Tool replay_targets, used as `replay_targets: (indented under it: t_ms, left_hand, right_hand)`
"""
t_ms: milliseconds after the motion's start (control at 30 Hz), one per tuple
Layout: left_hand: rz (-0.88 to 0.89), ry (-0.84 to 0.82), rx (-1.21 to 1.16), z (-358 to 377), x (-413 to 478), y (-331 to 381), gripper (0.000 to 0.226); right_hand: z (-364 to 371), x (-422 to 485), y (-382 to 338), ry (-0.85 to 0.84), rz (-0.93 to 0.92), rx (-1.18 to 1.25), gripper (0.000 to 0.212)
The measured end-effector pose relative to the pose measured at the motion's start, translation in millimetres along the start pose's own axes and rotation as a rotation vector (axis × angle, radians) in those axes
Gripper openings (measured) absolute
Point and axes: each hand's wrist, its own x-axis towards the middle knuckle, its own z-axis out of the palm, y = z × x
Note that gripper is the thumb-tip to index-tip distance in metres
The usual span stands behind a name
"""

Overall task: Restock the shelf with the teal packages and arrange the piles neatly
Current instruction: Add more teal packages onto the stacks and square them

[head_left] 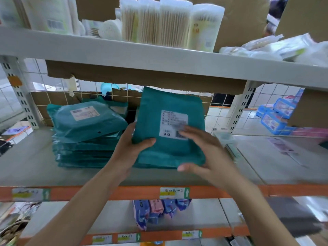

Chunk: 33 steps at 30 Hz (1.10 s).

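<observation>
Head cam view. One teal package [168, 103] is up off the middle shelf [32, 167], tilted with its top edge toward the back grid [221, 103] and its label [174, 119] facing me. Left hand [131, 148] grips the lower-left corner: thumb on the front face, fingers curled behind. Right hand [207, 150] is over the package's lower right, fingers straight and spread, wrapped round nothing. It's motion-blurred, so I can't tell whether it actually touches the film. Teal edges show just under the held package near the shelf front. Looks like a low second pile, can't count layers. Left pile [85, 128] stands just beside it, taller, its top package skewed and sagging over the edges.

Handling, my read:
- Light, flat, soft contents in glossy plastic film. Bends under its own weight and slides easily on other film.
- A one-corner pinch lets it droop. Better to hold two opposite edges or support it flat from below, lay it down square, then press with a flat palm.
- Don't pull on the label.
- A slick stack may creep sideways as it grows. Left pile's top needs squaring by pushing its edges with flat hands.
- Upper shelf [159, 64] sits low, so keep the package flat going in.
</observation>
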Motion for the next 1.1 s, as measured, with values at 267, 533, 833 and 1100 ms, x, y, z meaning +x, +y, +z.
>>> replay_targets:
  t_ms: [267, 533, 833, 1100]
  left_hand:
    - [-0.079, -0.084, -0.173, 17, 0, 9, 0.05]
    - [0.027, -0.109, -0.122, 20, -3, 25, 0.052]
    - [0.658, 0.142, 0.455, -8, 8, 40, 0.041]
    - [0.411, -0.239, 0.745, -9, 12, 39, 0.038]
  right_hand:
    - [22, 0, 35, 0.26, -0.168, -0.138, 0.052]
    - [11, 2, 33, 0.49, 0.035, 0.466, 0.037]
    - [-37, 6, 36, 0.564, 0.203, 0.946, 0.019]
    - [-12, -6, 40, 0.232, 0.279, 1.004, 0.039]
